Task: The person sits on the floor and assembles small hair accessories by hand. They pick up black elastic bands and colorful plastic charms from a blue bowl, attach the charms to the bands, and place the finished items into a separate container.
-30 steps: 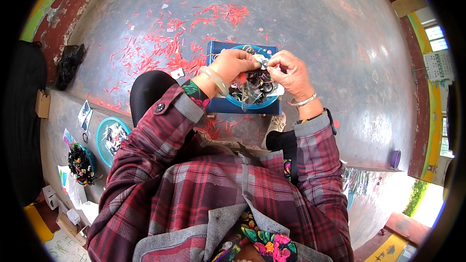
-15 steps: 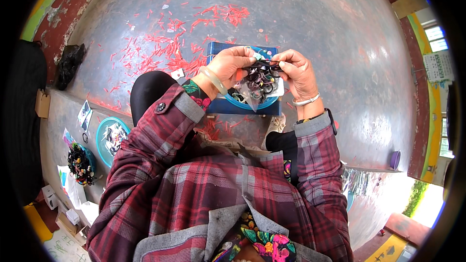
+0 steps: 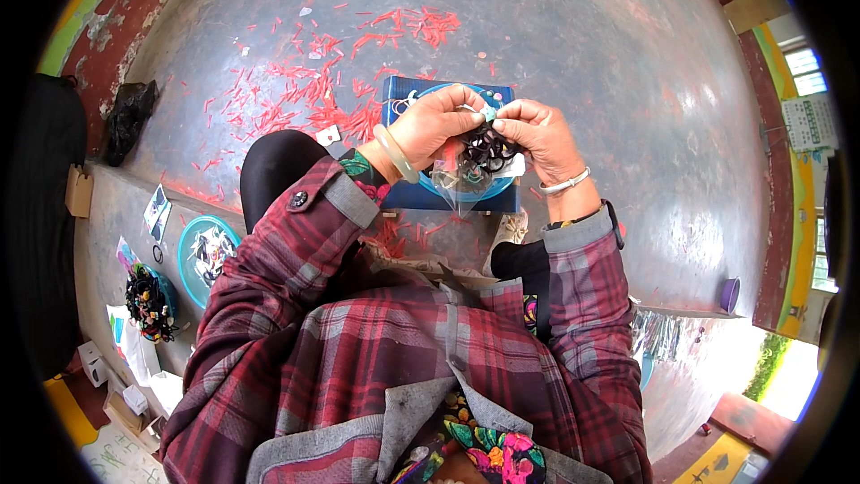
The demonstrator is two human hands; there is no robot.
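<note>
Both hands meet above a blue basin point(image 3: 432, 186) and pinch a small black hair tie with a pale turquoise ornament point(image 3: 489, 114). My left hand point(image 3: 436, 121) closes thumb and forefinger at the ornament's left side. On its right, my right hand point(image 3: 543, 136) does the same, the fingertips of the two hands almost touching. Right beneath them lie black elastic loops point(image 3: 489, 151); which of these belong to the held hair tie I cannot tell. A clear plastic bag point(image 3: 460, 197) drapes over the basin's near rim. The fingers partly cover the hair tie.
The basin rests on a dark blue stool point(image 3: 399, 90) before my knees. Red scraps point(image 3: 313, 90) litter the floor beyond. To the left stand a turquoise basin point(image 3: 183, 260) with white pieces and a container heaped with black hair ties point(image 3: 148, 303). A purple bucket point(image 3: 730, 296) stands far right.
My hands have drawn closer together; the dark elastic stretched between them no longer spans a gap. The turquoise ornament has shifted slightly right, now between both sets of fingertips.
</note>
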